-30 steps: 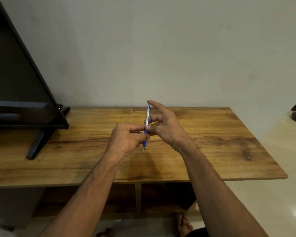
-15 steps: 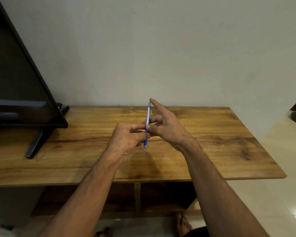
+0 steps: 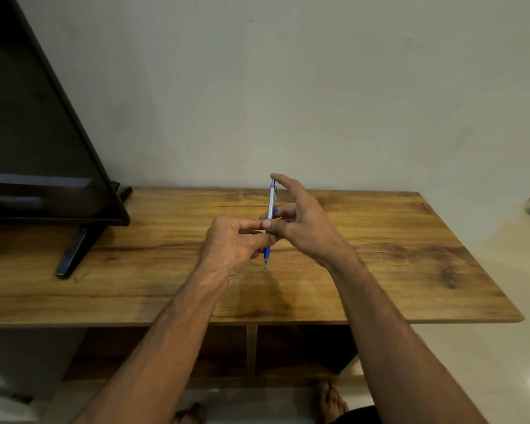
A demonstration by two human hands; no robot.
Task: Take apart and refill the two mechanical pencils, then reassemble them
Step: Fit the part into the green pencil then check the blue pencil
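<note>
One mechanical pencil [image 3: 271,203], silver barrel with a blue grip and blue clip end, stands upright above the wooden table [image 3: 380,255], its metal tip pointing down. My left hand [image 3: 233,240] pinches the blue grip section between thumb and fingers. My right hand [image 3: 300,221] holds the barrel between thumb and middle fingers, and its forefinger reaches up and rests on the pencil's top end. A second pencil is not in view.
A black television [image 3: 43,148] on a slanted black foot [image 3: 71,255] fills the left of the table. The wall runs right behind the table. Below the tabletop is an open shelf with a divider [image 3: 251,350]. My bare feet [image 3: 331,402] show on the tiled floor.
Both hands have kept their hold on the pencil. The pencil and hands have risen slightly, and the right forefinger stays on the top end.
</note>
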